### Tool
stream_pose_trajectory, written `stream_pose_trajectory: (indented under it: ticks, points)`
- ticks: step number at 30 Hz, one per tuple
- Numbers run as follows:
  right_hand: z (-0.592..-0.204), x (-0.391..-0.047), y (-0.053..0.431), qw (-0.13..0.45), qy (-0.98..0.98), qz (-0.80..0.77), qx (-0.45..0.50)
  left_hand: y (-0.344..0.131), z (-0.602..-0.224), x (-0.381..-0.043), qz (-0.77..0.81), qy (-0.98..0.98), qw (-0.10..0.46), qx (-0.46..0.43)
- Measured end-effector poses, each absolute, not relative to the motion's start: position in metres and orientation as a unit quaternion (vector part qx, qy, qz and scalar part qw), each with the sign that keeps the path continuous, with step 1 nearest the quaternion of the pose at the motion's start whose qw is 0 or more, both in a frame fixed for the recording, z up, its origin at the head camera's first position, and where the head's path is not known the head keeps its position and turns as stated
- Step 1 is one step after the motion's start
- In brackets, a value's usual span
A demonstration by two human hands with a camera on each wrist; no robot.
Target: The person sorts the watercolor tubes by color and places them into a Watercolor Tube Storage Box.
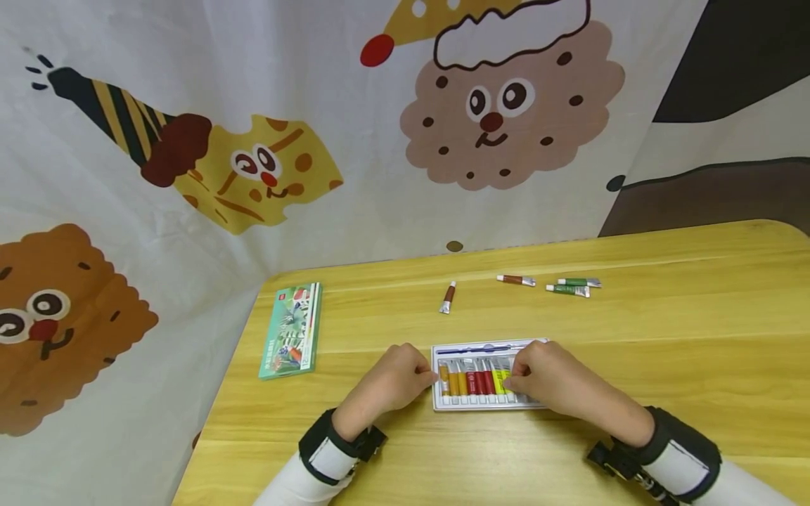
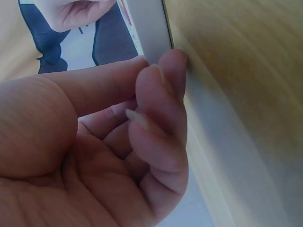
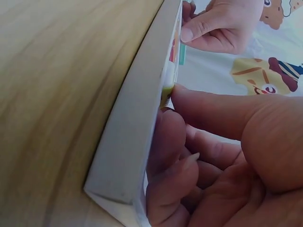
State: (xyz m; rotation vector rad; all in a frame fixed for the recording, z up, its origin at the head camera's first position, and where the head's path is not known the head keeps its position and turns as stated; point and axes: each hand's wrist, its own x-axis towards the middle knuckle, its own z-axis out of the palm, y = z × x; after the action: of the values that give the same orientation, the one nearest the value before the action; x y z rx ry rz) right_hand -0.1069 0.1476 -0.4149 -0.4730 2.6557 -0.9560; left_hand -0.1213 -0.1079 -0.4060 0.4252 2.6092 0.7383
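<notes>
While the left hand [image 1: 400, 379] has its thumb and fingertips drawn close together at the near-left side of a white tray [image 1: 435, 402], gripping its edge, the right hand [image 1: 550, 376] bends over the other end with thumb and forefinger pinching a yellow tube [image 1: 507, 378]. The tray lies flat on the table, between the two hands. In it a row of paint tubes stands side by side, caps toward the person: ochre tubes [image 1: 453, 383] at the left, red tubes [image 1: 479, 383] in the middle, then yellow beside the right hand, which hides the tray's right part. A slim brush [image 1: 471, 349] lies along the far side of the tray. Dark straps [image 1: 686, 439] circle both wrists over white sleeves [image 1: 300, 481]. Beyond the tray lie a brown tube [image 1: 448, 298], a second brown tube [image 1: 517, 280] farther right, and two green tubes [image 1: 568, 289] close together. Near the left edge of the wooden table [image 1: 696, 316] lies a mint-green box [image 1: 291, 330]. Behind hangs a pale cloth [image 1: 354, 211] printed with cartoon biscuits and cheese.
</notes>
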Motion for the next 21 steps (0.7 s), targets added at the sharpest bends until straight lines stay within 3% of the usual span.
stream_pose_trajectory:
  ticks: [21]
  points:
    - [-0.4184, -0.1075, 0.147, 0.137, 0.918, -0.318, -0.193, -0.1081, -0.4064, -0.1215, 0.267, 0.93, 0.201, 0.151]
